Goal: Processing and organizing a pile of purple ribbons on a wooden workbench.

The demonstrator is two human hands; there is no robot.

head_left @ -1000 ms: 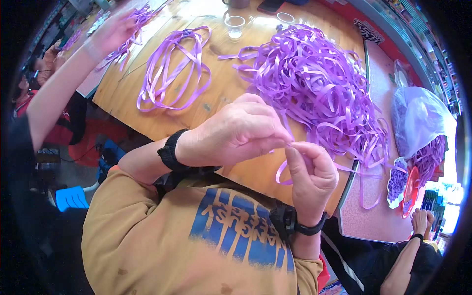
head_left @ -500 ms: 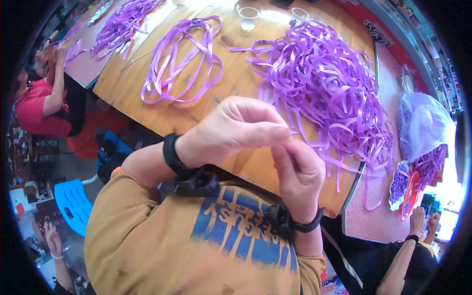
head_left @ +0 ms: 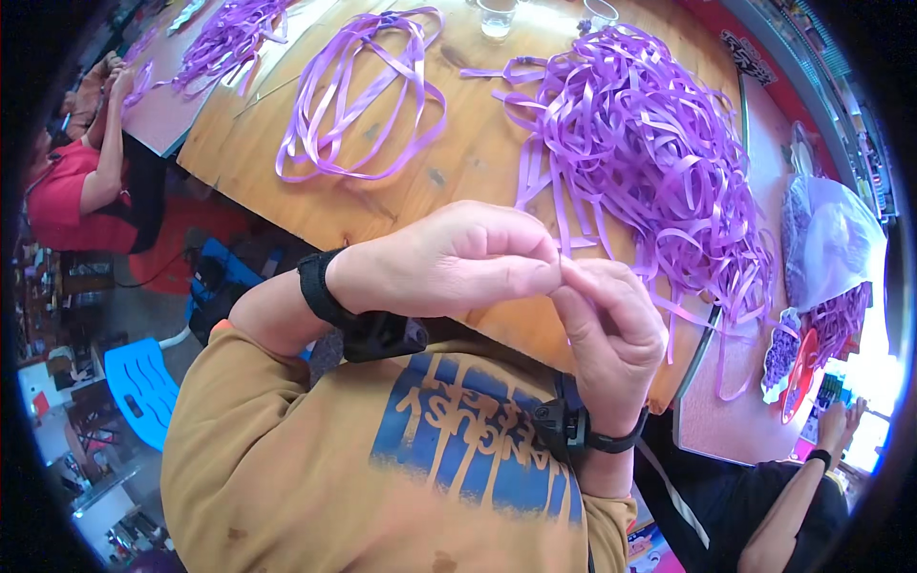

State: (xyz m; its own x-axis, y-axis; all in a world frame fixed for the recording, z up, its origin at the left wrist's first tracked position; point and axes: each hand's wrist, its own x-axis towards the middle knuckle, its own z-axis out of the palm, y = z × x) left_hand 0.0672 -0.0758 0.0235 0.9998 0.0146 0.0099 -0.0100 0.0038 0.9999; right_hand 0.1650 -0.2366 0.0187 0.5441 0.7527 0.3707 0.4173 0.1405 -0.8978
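Left hand (head_left: 449, 263) and right hand (head_left: 611, 329) pinch together, contents hidden, above the table edge (head_left: 382, 224).

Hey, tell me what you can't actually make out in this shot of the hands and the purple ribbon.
- Head view: whatever the left hand and right hand pinch is hidden by the fingers pressed together.
- Head view: the glass is cut off by the top edge.
- Head view: the contents of the plastic bag are blurred near the rim.
- Single strands inside the ribbon pile cannot be followed.

Whatever is being pinched between the left hand (head_left: 449, 263) and right hand (head_left: 611, 329) is being hidden by the fingers. The glass (head_left: 497, 16) is being cut off by the top edge.
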